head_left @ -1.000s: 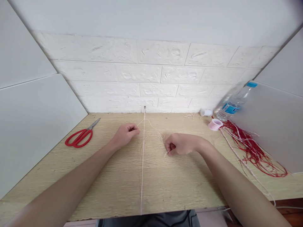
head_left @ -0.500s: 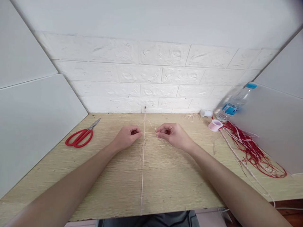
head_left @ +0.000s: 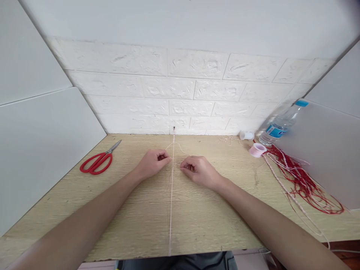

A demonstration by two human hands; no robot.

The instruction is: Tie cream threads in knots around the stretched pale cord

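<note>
A pale pink cord (head_left: 171, 210) runs taut from a small hole at the wall's foot down to the table's front edge. Its far end is a short braided stretch (head_left: 173, 136). Thin pale thread (head_left: 180, 146) loops out from the cord on both sides. Left of the cord, my left hand (head_left: 154, 162) is closed in a pinch on the thread. My right hand (head_left: 198, 170), right of the cord, pinches thread too, its fingertips a little nearer to me. A loose thread end (head_left: 169, 183) hangs beside the cord.
Red-handled scissors (head_left: 97, 162) lie at left. At right are a pink thread spool (head_left: 257, 150), a white spool (head_left: 246, 135), a water bottle (head_left: 277, 129) leaning against the side panel, and a heap of red and pink cords (head_left: 305, 180). Thread scraps (head_left: 228, 139) lie near the wall.
My right hand has moved slightly left and toward me, closer to the cord. My left hand stays nearly in place, still pinching. The view has shifted a little.
</note>
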